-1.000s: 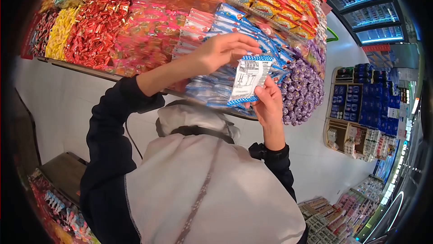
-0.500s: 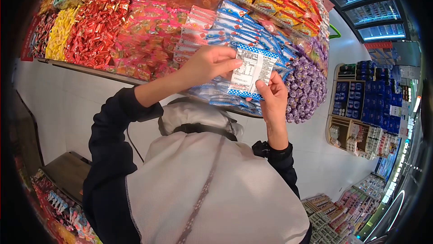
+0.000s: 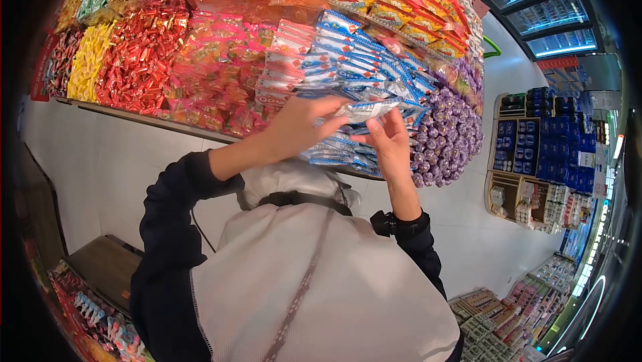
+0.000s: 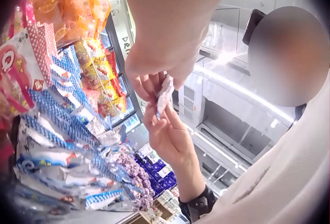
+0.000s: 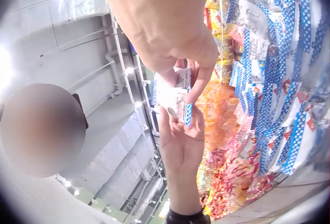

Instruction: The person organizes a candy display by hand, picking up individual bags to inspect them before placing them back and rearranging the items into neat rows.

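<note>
A small white candy packet [image 3: 366, 110] with printed text and blue polka-dot ends is held up between both hands, above the bin of like packets. In the head view it lies tilted nearly edge-on. My left hand [image 3: 297, 131] pinches its left end between thumb and fingers. On the other side my right hand [image 3: 391, 144] grips the right end, thumb toward me. The right wrist view shows the printed face of the packet [image 5: 174, 97], the left hand [image 5: 180, 144] below and the right hand [image 5: 165, 33] above. From the left wrist the packet [image 4: 165, 97] looks narrow.
Blue-and-white packets [image 3: 344, 61] fill the bin under the hands. Purple-wrapped round candies [image 3: 448, 134] stand to the right, pink packets [image 3: 287, 47] and red candies [image 3: 144, 47] to the left. Yellow bags [image 3: 388, 7] lie behind. Shelves of blue packs [image 3: 565, 148] stand farther right.
The packet has turned from showing its printed back broadly to lying nearly edge-on and flatter. Earlier the left hand was raised over its top; it has since come down to the left end.
</note>
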The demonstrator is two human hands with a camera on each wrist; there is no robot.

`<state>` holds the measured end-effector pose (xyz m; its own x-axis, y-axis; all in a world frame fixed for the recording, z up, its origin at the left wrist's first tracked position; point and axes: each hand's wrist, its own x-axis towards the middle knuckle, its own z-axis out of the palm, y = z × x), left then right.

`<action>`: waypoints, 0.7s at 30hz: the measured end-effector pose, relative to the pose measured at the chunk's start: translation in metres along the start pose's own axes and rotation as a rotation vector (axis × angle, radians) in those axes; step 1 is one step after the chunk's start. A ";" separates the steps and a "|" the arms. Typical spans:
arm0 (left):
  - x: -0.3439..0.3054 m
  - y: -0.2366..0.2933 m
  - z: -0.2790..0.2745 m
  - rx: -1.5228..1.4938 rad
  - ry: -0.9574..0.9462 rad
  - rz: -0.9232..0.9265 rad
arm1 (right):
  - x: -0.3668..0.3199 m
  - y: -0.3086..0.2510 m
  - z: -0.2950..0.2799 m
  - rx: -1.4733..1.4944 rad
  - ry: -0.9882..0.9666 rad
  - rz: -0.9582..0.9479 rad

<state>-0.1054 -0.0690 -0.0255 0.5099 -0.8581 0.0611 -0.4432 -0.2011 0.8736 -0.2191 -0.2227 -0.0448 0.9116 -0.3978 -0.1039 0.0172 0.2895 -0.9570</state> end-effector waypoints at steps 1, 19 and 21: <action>-0.003 -0.012 0.009 0.112 0.153 0.169 | -0.001 0.002 -0.004 0.062 -0.009 0.093; 0.022 -0.028 -0.005 0.583 0.351 0.682 | 0.018 -0.038 -0.031 -0.246 0.252 -0.222; 0.056 -0.037 -0.004 0.577 0.245 0.437 | 0.045 -0.043 -0.038 -0.566 0.222 -0.378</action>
<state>-0.0573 -0.1076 -0.0523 0.3191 -0.8006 0.5071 -0.9227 -0.1403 0.3592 -0.1940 -0.2863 -0.0184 0.7791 -0.5669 0.2676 0.0450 -0.3752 -0.9259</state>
